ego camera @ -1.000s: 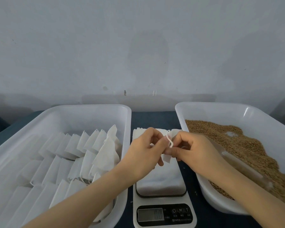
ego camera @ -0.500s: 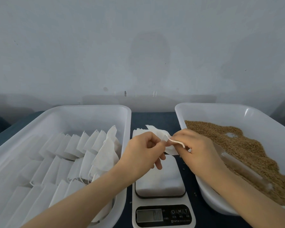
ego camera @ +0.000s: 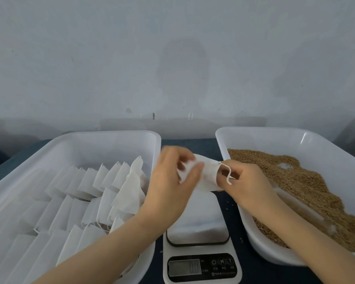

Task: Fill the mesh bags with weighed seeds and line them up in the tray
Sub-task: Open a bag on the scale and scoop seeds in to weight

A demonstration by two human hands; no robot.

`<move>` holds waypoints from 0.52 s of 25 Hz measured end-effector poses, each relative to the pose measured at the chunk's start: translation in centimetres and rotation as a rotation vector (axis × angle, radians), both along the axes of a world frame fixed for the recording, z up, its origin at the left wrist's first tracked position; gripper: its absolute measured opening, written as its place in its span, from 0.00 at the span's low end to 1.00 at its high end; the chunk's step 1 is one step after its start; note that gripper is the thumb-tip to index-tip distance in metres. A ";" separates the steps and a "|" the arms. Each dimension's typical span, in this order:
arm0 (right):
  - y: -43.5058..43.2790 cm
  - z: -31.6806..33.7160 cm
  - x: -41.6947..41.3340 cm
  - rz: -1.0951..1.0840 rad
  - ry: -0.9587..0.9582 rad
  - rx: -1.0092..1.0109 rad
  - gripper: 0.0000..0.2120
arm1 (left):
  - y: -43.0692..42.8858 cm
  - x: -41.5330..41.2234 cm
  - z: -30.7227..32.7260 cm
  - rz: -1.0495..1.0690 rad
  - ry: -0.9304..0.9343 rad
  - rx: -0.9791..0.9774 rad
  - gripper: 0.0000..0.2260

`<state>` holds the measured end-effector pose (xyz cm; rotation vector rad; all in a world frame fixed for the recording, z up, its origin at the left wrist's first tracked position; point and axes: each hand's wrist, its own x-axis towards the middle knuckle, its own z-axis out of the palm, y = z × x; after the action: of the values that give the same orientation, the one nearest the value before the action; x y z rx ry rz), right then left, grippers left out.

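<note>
Left hand (ego camera: 170, 181) and right hand (ego camera: 244, 185) both pinch one white mesh bag (ego camera: 205, 175) above scale (ego camera: 199, 242); drawstring (ego camera: 228, 175) loops over right fingers; filled bags (ego camera: 86, 193) in left tray (ego camera: 111, 136); seeds (ego camera: 307, 187) in right tray (ego camera: 275, 133)

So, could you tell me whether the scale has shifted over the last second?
No. The scale stays put in the gap between the tray of bags and the tray of seeds.

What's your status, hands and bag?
Left hand and right hand both pinching one mesh bag above the scale. Bag looks unfilled, drawstring hanging loose. Nothing blocking the seeds.
</note>
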<state>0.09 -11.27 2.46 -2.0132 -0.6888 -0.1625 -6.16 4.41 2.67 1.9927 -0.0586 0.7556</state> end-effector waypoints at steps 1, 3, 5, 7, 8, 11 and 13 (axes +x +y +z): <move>-0.1 0.2 0.0 0.002 0.048 0.020 0.07 | 0.3 0.3 0.2 0.081 0.004 -0.094 0.10; -0.3 0.4 0.0 0.010 0.094 0.043 0.07 | 1.3 1.0 0.3 0.132 0.139 -0.305 0.14; -0.4 0.5 0.0 -0.007 0.130 0.075 0.08 | 2.5 1.5 0.2 0.078 0.271 -0.468 0.16; -0.4 0.5 0.0 -0.024 0.184 0.102 0.07 | 3.0 1.6 0.1 0.089 0.266 -0.459 0.13; -0.4 0.5 0.0 -0.029 0.204 0.108 0.07 | 3.0 1.8 0.0 0.119 0.233 -0.429 0.10; -0.3 0.5 0.0 -0.052 0.217 0.100 0.07 | 2.8 1.8 0.1 0.151 0.173 -0.292 0.14; -0.3 0.6 -0.1 -0.052 0.194 0.050 0.09 | 2.6 1.3 -0.3 0.103 0.110 0.079 0.28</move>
<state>-0.05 -11.58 3.03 -1.9687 -0.5054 -0.0138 -4.86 6.98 2.42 2.1226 0.0805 0.7166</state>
